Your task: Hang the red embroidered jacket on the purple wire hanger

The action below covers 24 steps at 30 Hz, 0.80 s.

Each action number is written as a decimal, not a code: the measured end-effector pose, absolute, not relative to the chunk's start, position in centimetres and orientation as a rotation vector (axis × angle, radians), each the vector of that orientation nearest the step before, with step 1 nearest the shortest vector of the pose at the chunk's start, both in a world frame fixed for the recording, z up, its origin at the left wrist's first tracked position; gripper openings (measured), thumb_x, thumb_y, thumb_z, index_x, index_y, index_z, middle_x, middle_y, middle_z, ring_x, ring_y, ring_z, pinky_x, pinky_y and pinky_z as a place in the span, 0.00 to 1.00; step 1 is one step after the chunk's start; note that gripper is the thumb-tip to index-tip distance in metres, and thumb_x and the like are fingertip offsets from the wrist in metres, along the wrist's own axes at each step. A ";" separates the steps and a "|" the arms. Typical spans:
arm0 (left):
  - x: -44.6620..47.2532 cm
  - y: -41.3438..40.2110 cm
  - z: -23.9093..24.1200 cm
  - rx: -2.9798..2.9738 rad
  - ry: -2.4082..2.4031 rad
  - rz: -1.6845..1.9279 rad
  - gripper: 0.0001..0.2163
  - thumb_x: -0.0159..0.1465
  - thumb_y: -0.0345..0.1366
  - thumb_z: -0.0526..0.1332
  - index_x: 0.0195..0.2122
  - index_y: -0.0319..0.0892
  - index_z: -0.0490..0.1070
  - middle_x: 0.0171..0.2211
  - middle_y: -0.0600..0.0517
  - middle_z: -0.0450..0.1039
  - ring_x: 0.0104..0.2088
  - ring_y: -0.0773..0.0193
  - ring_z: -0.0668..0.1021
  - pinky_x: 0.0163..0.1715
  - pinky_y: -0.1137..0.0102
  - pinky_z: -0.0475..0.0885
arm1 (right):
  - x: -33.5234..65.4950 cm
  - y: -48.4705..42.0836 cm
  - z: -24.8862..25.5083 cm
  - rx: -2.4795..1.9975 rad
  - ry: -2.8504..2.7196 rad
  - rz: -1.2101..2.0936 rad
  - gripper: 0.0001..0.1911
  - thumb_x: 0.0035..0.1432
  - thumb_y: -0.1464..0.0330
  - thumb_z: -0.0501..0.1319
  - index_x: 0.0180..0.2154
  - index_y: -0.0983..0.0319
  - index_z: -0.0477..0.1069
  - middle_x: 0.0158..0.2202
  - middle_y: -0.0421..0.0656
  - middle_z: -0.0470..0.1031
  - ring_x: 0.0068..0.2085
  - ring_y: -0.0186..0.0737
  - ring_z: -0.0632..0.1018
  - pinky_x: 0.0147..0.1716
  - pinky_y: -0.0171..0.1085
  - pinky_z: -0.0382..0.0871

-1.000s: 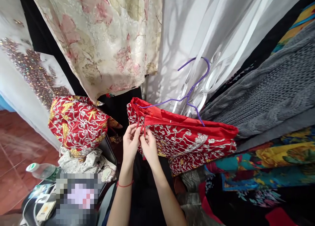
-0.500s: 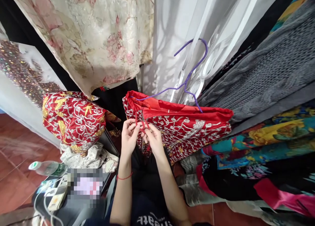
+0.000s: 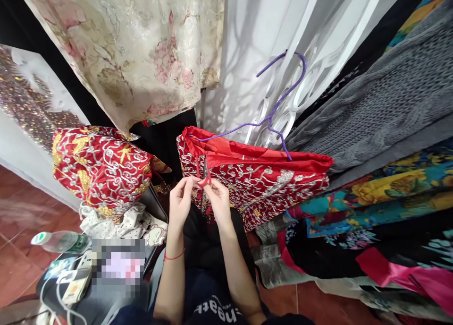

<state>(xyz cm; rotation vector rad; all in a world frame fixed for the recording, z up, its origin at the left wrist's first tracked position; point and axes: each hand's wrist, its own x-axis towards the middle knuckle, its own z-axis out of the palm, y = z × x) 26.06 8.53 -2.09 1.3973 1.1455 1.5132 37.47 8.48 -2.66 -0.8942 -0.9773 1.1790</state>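
A red skirt (image 3: 262, 176) with silver embroidery hangs in front of me from a purple wire hanger (image 3: 272, 115), its red waistband folded over along the top. Thin red cord ties (image 3: 207, 177) dangle from the split in the waistband and form a loop between my fingers. My left hand (image 3: 182, 195) pinches one part of the cord. Close beside it, my right hand (image 3: 217, 197) pinches another part, thumb against forefinger. The fingertips nearly meet, and the cord's exact crossing is hard to make out.
A matching red embroidered garment (image 3: 102, 169) lies bunched at left, above a white dotted cloth (image 3: 109, 223). A plastic bottle (image 3: 63, 241), white cables (image 3: 53, 292) and a blurred screen (image 3: 120, 266) are nearby. Floral fabric (image 3: 152, 55) hangs above; a grey knit (image 3: 382, 89) hangs right.
The cord loop has drawn closer around my fingertips, and my right fingers have closed into a pinch. My left hand has shifted slightly left and down. The view has turned a little.
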 end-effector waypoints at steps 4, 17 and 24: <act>26.0 8.5 -1.8 1.511 1.080 1.453 0.13 0.58 0.41 0.70 0.42 0.42 0.77 0.39 0.49 0.80 0.36 0.63 0.81 0.34 0.72 0.76 | 37.1 8.7 -2.8 -0.898 -1.042 1.120 0.14 0.53 0.55 0.65 0.28 0.59 0.74 0.21 0.35 0.63 0.24 0.32 0.63 0.24 0.33 0.61; 26.4 10.1 -3.7 0.601 0.813 1.951 0.07 0.56 0.39 0.61 0.32 0.41 0.69 0.30 0.51 0.74 0.31 0.66 0.78 0.25 0.76 0.69 | 37.4 8.5 -4.2 -0.931 -0.976 1.042 0.13 0.59 0.56 0.62 0.33 0.59 0.72 0.22 0.34 0.61 0.23 0.30 0.61 0.23 0.32 0.55; 25.7 11.8 -5.7 0.583 1.013 1.827 0.09 0.55 0.40 0.60 0.30 0.43 0.61 0.22 0.58 0.63 0.24 0.69 0.72 0.26 0.75 0.67 | 39.1 8.9 -4.1 -0.920 -0.895 1.012 0.13 0.58 0.56 0.64 0.37 0.58 0.70 0.21 0.31 0.52 0.23 0.29 0.57 0.23 0.31 0.53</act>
